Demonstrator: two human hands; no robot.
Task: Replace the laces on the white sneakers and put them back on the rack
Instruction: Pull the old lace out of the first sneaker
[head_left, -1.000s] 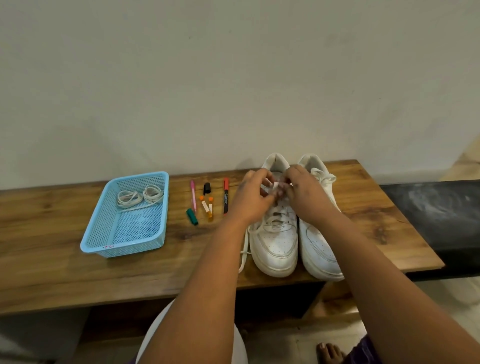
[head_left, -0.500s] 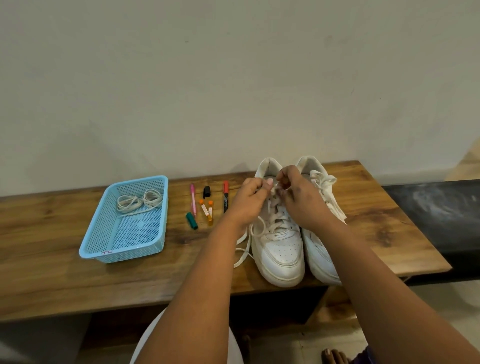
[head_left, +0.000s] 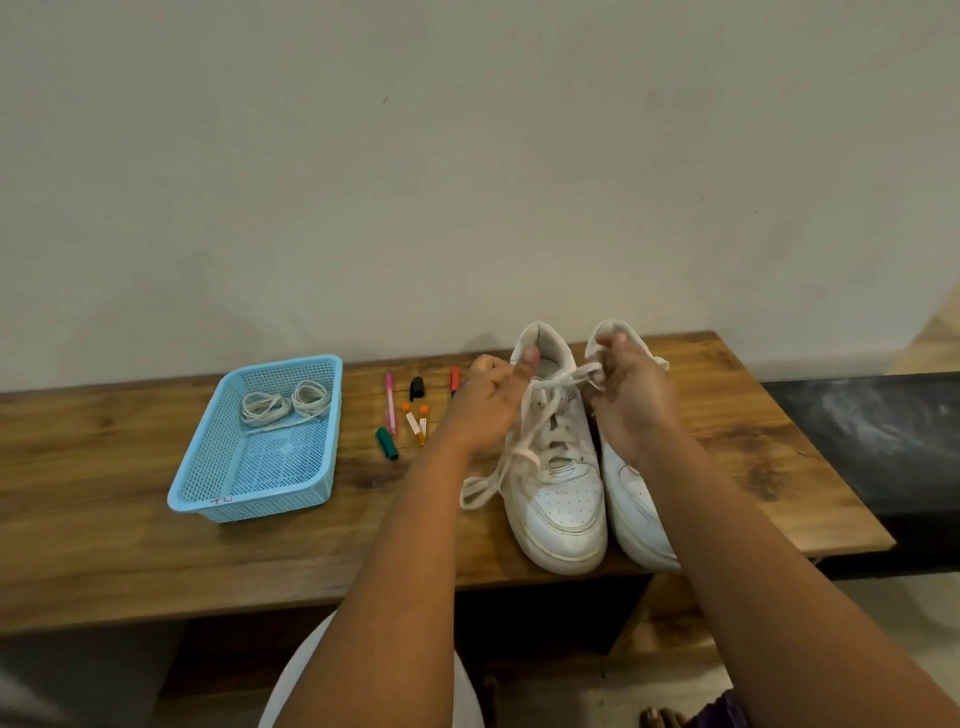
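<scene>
Two white sneakers stand side by side on the wooden bench (head_left: 130, 551), toes toward me. The left sneaker (head_left: 558, 499) has its white lace (head_left: 498, 467) loosened, with loops trailing off its left side onto the wood. My left hand (head_left: 491, 400) grips one strand of that lace near the tongue. My right hand (head_left: 631, 395) pinches the other strand, stretched across the shoe's opening. The right sneaker (head_left: 631, 499) is partly hidden behind my right wrist.
A light blue plastic basket (head_left: 208, 483) at the left holds two coiled white laces (head_left: 285, 402). Several markers and caps (head_left: 410, 415) lie between basket and shoes. A plain wall rises behind. A dark ledge (head_left: 883, 441) adjoins the bench at right.
My hands have moved apart, pulling the left sneaker's lace ends sideways and undoing the knot. More lace now trails loose on the left of the shoe.
</scene>
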